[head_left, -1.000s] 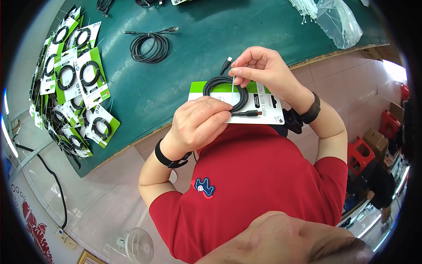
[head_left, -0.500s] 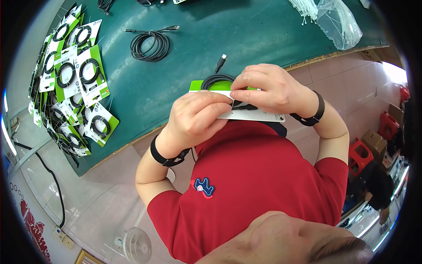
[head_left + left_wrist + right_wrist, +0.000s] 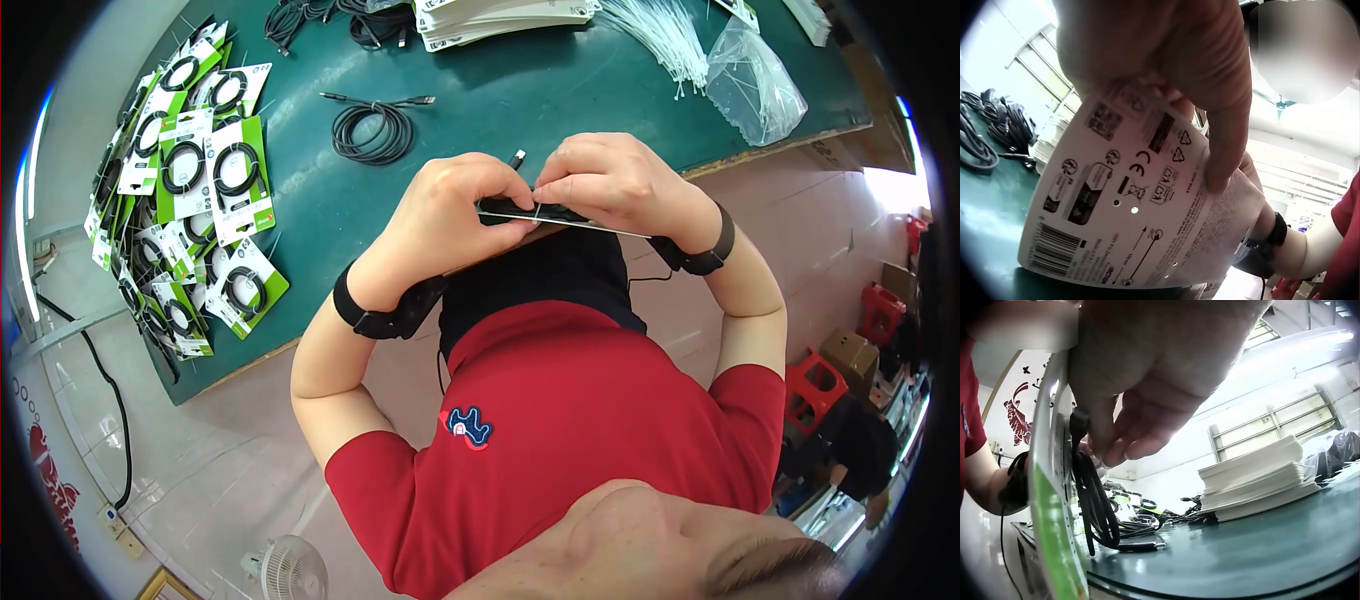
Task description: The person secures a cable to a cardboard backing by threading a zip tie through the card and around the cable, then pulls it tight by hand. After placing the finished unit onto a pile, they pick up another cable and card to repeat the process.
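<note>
Near the table's front edge, a printed card is tilted on edge, its back side facing the left wrist view. The left hand grips it, thumb on the back and fingers over the other side. A coiled black cable lies against the card's front in the right wrist view, one plug sticking out. The right hand pinches at the cable and a thin white tie, with its fingertips close to the left hand's. In the right wrist view its fingers partly hide the tie.
Carded cables are heaped at the table's left. A loose coiled cable lies mid-table. Farther back are more cables, a stack of cards, white ties and a plastic bag.
The card has tipped from face up to nearly on edge. The left hand has shifted up and round to the card's back, and the right hand has closed in on the tie. The head view has shifted.
</note>
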The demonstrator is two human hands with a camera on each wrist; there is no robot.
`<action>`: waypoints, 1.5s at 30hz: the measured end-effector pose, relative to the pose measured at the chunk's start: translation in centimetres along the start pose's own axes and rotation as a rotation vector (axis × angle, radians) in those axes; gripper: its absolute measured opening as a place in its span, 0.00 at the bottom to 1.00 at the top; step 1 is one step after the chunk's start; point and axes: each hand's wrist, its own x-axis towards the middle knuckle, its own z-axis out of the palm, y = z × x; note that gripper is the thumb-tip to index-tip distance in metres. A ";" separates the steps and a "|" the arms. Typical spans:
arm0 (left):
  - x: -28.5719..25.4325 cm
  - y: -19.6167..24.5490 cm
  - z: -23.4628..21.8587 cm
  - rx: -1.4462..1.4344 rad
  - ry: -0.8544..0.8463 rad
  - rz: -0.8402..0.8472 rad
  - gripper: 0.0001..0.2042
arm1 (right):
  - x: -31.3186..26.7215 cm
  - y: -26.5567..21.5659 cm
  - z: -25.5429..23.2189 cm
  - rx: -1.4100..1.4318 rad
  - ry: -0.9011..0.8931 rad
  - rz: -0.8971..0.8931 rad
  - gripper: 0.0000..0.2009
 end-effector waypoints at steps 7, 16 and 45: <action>-0.1 0.0 0.0 0.010 -0.006 0.002 0.09 | -0.6 1.0 0.6 -0.087 0.036 0.067 0.09; 0.1 -0.1 0.3 0.000 0.041 0.026 0.09 | -0.9 1.5 1.7 -0.198 0.040 0.100 0.08; -0.5 0.1 0.7 0.032 0.043 0.015 0.09 | 0.2 -0.2 -0.1 0.032 0.108 0.035 0.10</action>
